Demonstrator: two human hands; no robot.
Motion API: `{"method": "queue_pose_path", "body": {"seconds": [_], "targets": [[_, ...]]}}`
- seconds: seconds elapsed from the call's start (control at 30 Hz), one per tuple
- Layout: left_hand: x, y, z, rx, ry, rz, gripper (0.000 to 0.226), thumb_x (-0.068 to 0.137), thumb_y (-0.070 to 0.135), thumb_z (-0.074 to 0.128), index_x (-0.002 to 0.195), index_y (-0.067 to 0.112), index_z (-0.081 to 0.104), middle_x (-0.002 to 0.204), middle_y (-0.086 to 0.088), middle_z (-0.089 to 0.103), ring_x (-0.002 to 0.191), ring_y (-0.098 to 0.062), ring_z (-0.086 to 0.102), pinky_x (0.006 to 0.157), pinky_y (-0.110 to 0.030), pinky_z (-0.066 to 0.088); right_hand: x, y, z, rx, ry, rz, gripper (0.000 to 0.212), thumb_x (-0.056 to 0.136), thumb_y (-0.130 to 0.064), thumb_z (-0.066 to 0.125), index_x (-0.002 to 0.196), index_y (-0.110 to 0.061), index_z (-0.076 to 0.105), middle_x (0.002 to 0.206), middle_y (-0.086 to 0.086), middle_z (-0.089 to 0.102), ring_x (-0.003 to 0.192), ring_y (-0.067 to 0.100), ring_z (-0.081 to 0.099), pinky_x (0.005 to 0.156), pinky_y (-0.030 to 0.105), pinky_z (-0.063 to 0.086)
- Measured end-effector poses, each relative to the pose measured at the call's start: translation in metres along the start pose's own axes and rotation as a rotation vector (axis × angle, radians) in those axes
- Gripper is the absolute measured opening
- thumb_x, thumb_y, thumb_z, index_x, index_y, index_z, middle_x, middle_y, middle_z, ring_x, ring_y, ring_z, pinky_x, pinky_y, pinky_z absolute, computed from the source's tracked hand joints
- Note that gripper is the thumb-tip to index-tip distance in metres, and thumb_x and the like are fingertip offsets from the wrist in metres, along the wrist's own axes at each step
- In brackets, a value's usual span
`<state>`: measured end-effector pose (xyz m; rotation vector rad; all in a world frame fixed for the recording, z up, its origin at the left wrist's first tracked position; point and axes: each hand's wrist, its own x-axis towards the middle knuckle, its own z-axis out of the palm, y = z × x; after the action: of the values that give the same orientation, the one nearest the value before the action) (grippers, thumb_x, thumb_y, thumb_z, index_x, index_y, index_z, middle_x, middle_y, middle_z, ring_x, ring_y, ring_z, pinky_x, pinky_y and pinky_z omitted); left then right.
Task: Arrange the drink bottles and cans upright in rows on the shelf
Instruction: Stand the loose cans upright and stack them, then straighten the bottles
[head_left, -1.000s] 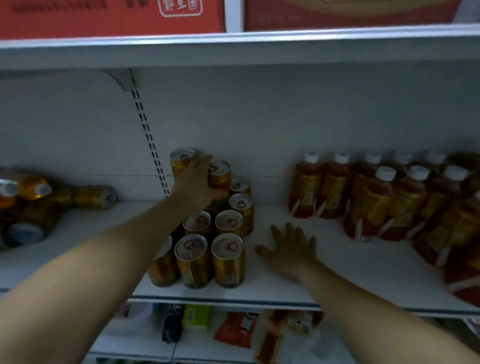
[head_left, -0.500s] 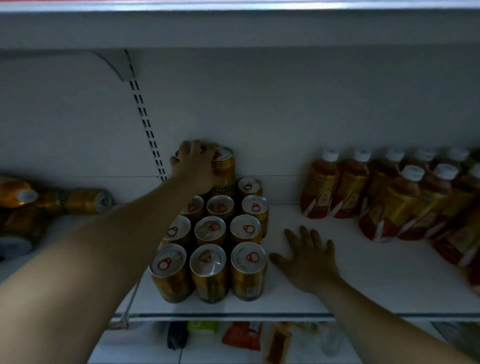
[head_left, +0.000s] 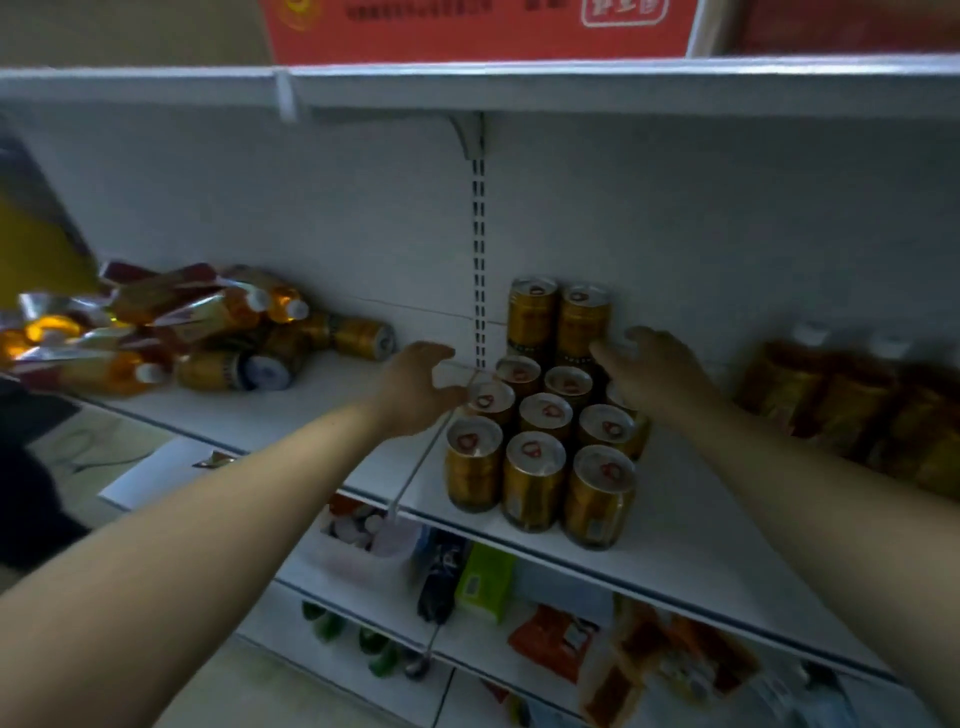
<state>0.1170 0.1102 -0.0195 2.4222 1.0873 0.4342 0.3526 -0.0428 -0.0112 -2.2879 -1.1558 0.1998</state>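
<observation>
Cans (head_left: 540, 431) upright in rows mid-shelf (head_left: 685, 540), two stacked at the back. Left hand (head_left: 415, 387) loose, empty, just beside them — right hand (head_left: 657, 374) against their right side, grip unclear. Heap (head_left: 208, 332) of toppled bottles and cans far left.

We are in a shop.
Gold cans (head_left: 532, 467) stand on the white shelf (head_left: 675, 545); red carton (head_left: 467, 26) above it, snack packets (head_left: 550, 644) below it.

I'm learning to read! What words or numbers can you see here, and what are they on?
No text here can be read.
Red box at the top: white writing and a framed logo, too blurred.
Gold cans: label print too small.
Bottles on the right: labels blurred.
Green packet below: label too small.
</observation>
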Motion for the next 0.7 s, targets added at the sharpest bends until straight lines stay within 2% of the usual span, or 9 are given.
{"method": "queue_pose_path", "body": {"seconds": [0.03, 0.1, 0.17, 0.2, 0.27, 0.4, 0.5, 0.63, 0.7], "targets": [[-0.006, -0.011, -0.006, -0.009, -0.017, -0.04, 0.069, 0.085, 0.045, 0.063, 0.143, 0.02, 0.035, 0.153, -0.004, 0.029, 0.135, -0.023, 0.033, 0.106, -0.033, 0.029, 0.005, -0.025, 0.003, -0.025, -0.031, -0.065, 0.034, 0.082, -0.069, 0.039, 0.077, -0.034, 0.04, 0.08, 0.0, 0.052, 0.086, 0.024, 0.054, 0.072, 0.033, 0.037], [-0.017, -0.035, -0.021, -0.004, -0.033, -0.086, 0.069, 0.084, 0.045, 0.063, 0.143, 0.021, 0.036, 0.151, -0.003, 0.032, 0.133, -0.023, 0.037, 0.105, -0.033, 0.032, 0.006, -0.072, 0.02, -0.059, -0.088, -0.179, 0.038, 0.084, -0.067, 0.042, 0.085, -0.03, 0.05, 0.085, -0.002, 0.058, 0.085, 0.024, 0.058, 0.068, 0.031, 0.039], [-0.026, -0.063, -0.04, 0.027, -0.024, -0.098, 0.068, 0.084, 0.047, 0.063, 0.142, 0.022, 0.037, 0.149, -0.002, 0.036, 0.132, -0.022, 0.04, 0.103, -0.031, 0.033, 0.012, -0.106, 0.044, -0.091, -0.15, -0.239, 0.058, 0.086, -0.068, 0.044, 0.121, -0.023, 0.053, 0.121, 0.003, 0.059, 0.111, 0.026, 0.055, 0.081, 0.032, 0.04], [-0.03, -0.078, -0.05, 0.043, -0.025, -0.105, 0.068, 0.084, 0.048, 0.062, 0.142, 0.023, 0.037, 0.15, -0.002, 0.036, 0.132, -0.022, 0.039, 0.102, -0.03, 0.033, 0.014, -0.125, 0.053, -0.098, -0.179, -0.244, 0.071, 0.086, -0.07, 0.043, 0.137, -0.022, 0.044, 0.14, 0.005, 0.049, 0.124, 0.027, 0.048, 0.09, 0.033, 0.037], [-0.035, -0.109, -0.073, 0.071, -0.042, -0.13, 0.069, 0.085, 0.048, 0.062, 0.143, 0.022, 0.036, 0.15, -0.003, 0.034, 0.132, -0.023, 0.038, 0.101, -0.031, 0.034, 0.017, -0.164, 0.072, -0.093, -0.203, -0.27, 0.081, 0.085, -0.073, 0.041, 0.148, -0.022, 0.03, 0.153, 0.005, 0.033, 0.134, 0.027, 0.037, 0.097, 0.032, 0.033], [-0.035, -0.177, -0.119, 0.103, -0.043, -0.152, 0.066, 0.083, 0.044, 0.064, 0.14, 0.02, 0.041, 0.141, -0.004, 0.045, 0.121, -0.022, 0.049, 0.091, -0.028, 0.04, 0.031, -0.239, 0.119, -0.078, -0.214, -0.288, 0.083, 0.084, -0.071, 0.046, 0.147, -0.021, 0.031, 0.148, 0.007, 0.038, 0.128, 0.028, 0.042, 0.094, 0.032, 0.038], [-0.029, -0.224, -0.152, 0.142, -0.033, -0.109, 0.055, 0.082, 0.039, 0.067, 0.13, 0.018, 0.051, 0.13, -0.004, 0.053, 0.107, -0.018, 0.053, 0.08, -0.025, 0.038, 0.044, -0.288, 0.15, -0.065, -0.217, -0.242, 0.081, 0.083, -0.07, 0.048, 0.144, -0.018, 0.034, 0.144, 0.01, 0.043, 0.124, 0.029, 0.046, 0.096, 0.037, 0.043], [-0.013, -0.285, -0.191, 0.163, -0.063, -0.107, 0.048, 0.082, 0.037, 0.067, 0.125, 0.022, 0.054, 0.122, -0.002, 0.058, 0.1, -0.016, 0.055, 0.079, -0.029, 0.043, 0.059, -0.333, 0.192, -0.043, -0.217, -0.192, 0.078, 0.082, -0.067, 0.051, 0.14, -0.015, 0.039, 0.139, 0.011, 0.047, 0.119, 0.029, 0.05, 0.084, 0.035, 0.042], [0.0, -0.31, -0.208, 0.147, -0.068, -0.115, 0.037, 0.082, 0.035, 0.067, 0.116, 0.025, 0.057, 0.113, -0.001, 0.061, 0.091, -0.017, 0.059, 0.074, -0.03, 0.047, 0.068, -0.349, 0.213, -0.036, -0.213, -0.175, 0.075, 0.081, -0.066, 0.054, 0.136, -0.016, 0.042, 0.135, 0.011, 0.051, 0.116, 0.029, 0.052, 0.082, 0.035, 0.042]]}}
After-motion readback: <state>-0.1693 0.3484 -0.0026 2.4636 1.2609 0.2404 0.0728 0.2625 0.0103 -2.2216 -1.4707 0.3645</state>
